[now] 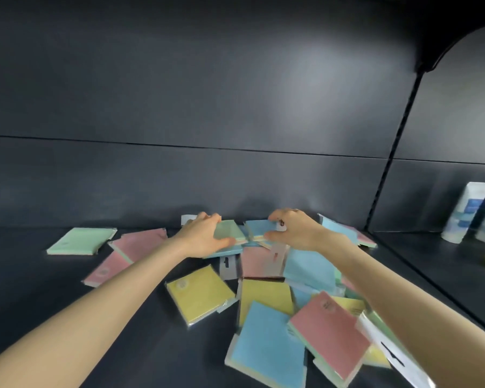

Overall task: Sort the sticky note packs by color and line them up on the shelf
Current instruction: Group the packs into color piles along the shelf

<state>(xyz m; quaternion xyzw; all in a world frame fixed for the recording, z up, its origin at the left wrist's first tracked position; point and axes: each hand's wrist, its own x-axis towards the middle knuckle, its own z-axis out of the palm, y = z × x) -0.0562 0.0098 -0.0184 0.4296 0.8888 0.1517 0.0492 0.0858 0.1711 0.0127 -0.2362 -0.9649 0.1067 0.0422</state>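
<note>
- Left hand (205,236) at the back of the shelf (53,289), thumb and fingers curled round a green pack (228,232) atop the heap.
- Right hand (294,232) just beside it, pinching a blue pack (259,228), thumb in front, fingers behind.
- Remaining packs loose and unsorted: a mint pack (81,240) far left, pink packs (140,243) next to it, a yellow pack (200,296) in the centre, more overlapping at front right.
- White tubes (465,214) upright in the next bay, right.
</note>
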